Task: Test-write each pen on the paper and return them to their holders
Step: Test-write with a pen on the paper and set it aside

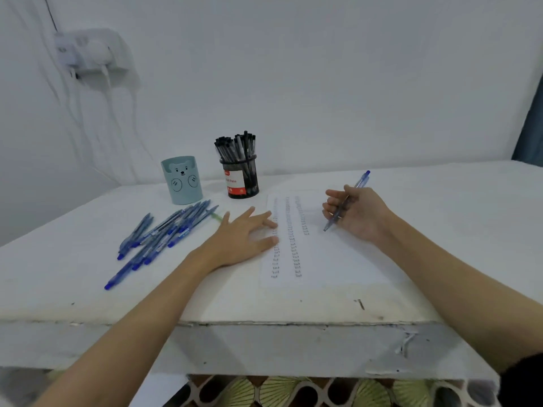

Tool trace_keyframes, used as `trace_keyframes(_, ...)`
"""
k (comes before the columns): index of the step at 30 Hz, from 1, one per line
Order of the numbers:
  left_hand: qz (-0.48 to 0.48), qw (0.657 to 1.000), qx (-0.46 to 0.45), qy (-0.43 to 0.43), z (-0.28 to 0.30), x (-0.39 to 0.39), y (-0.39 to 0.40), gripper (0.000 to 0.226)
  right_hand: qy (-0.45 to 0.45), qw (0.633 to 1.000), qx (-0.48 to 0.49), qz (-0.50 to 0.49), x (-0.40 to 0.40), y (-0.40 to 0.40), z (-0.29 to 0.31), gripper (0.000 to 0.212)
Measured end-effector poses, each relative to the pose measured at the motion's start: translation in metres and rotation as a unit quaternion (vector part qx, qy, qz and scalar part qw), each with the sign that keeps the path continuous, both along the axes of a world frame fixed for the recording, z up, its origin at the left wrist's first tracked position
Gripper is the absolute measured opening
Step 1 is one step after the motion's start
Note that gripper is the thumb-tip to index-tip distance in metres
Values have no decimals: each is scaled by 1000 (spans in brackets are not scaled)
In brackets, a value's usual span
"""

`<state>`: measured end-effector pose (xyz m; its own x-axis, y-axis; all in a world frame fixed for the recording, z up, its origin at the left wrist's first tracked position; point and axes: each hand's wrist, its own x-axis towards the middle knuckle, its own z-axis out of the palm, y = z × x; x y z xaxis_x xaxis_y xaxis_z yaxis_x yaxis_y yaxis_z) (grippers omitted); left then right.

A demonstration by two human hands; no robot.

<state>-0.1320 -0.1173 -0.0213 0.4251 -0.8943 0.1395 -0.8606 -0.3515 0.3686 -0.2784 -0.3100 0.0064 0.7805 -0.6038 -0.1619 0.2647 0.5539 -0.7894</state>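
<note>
White table (88, 289), front edge chipped and scuffed. At frame centre: sheet of paper (338, 259) with columns of marks. Centre left: loose pile of blue pens (164, 236). Behind it: teal bear cup (182, 180), black mesh holder (243, 180) full of dark pens.

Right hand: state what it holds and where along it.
The right hand grips a blue pen around its lower barrel, near the tip.
</note>
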Motion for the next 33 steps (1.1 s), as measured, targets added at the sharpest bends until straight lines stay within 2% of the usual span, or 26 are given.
trace_keyframes(4,-35,999,8,-5,2,13,-19,38,-14,999,32,-14,7,-15,-2,29)
trace_keyframes(7,-42,999,8,32,10,25,-35,45,-17,1000,26,-5,13,-26,7,52)
trace_keyframes(10,-56,997,49,-8,19,29,-48,53,-39,999,30,11,24,-36,16,73)
trace_keyframes(12,-48,997,53,-38,21,26,-54,58,-50,998,24,23,29,-38,16,80)
trace_keyframes(17,-40,999,6,-22,9,21,-54,69,-93,995,38,27,29,-33,11,63)
trace_keyframes(19,-38,999,2,-25,5,20,-53,72,-124,990,56,23,27,-30,13,64)
trace_keyframes(21,-26,998,21,-53,3,14,-52,64,-141,987,63,30,27,-28,16,70)
trace_keyframes(23,-10,998,21,-52,2,8,-53,58,-117,993,21,27,30,-29,16,68)
trace_keyframes(25,3,999,17,-31,2,5,-53,61,-101,995,-10,13,34,-31,14,46)
trace_keyframes(26,9,1000,18,-23,2,6,-52,62,-95,995,-17,20,35,-33,13,42)
trace_keyframes(28,10,1000,15,-9,-1,10,-48,60,-50,995,-73,44,37,-34,10,48)
trace_keyframes(31,15,1000,9,5,-4,12,-42,52,71,983,-162,41,44,-30,5,69)
trace_keyframes(33,24,1000,11,-3,-4,11,-41,53,108,971,-206,45,50,-22,3,63)
